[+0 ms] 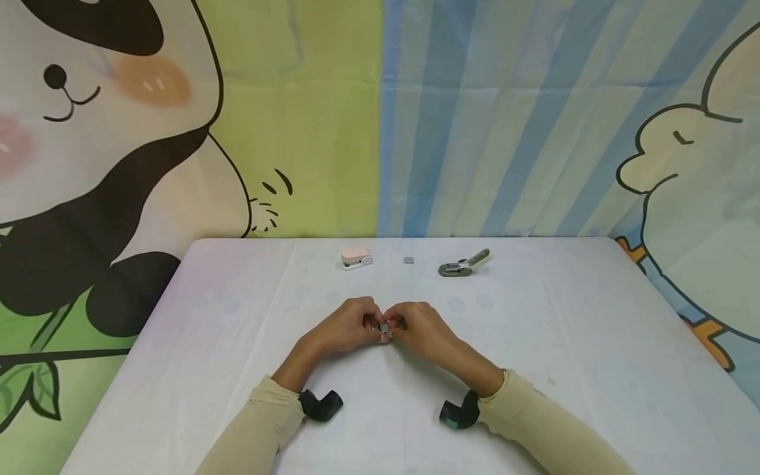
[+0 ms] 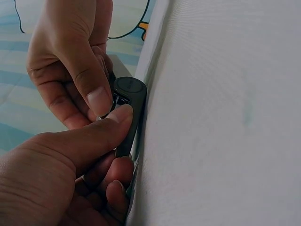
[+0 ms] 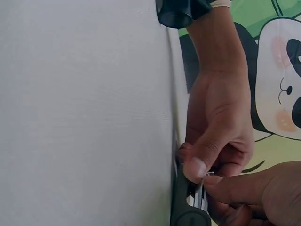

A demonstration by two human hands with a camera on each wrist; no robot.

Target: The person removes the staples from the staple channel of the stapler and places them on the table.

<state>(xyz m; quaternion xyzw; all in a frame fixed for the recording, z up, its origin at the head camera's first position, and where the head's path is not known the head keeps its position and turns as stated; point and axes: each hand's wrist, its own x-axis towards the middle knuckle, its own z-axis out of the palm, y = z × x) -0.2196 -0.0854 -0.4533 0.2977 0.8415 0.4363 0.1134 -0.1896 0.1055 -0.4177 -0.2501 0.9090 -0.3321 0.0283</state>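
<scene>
A small dark green stapler (image 2: 130,101) with a rounded end sits low against the white table, between both hands. In the head view fingers cover most of it, and only a greyish bit shows. My left hand (image 1: 351,323) holds it, the thumb pressed along its side in the left wrist view. My right hand (image 1: 424,328) pinches at its metal part (image 3: 200,197), with thumb and fingers close to the left thumb. Whether a loose staple strip is between the fingertips cannot be made out.
Toward the back of the white table (image 1: 564,343) stand a pink-and-white stapler (image 1: 356,258), a small grey block (image 1: 409,260) that looks like staples, and an olive stapler (image 1: 460,267) with its top raised. A printed cartoon cloth (image 1: 332,132) hangs behind.
</scene>
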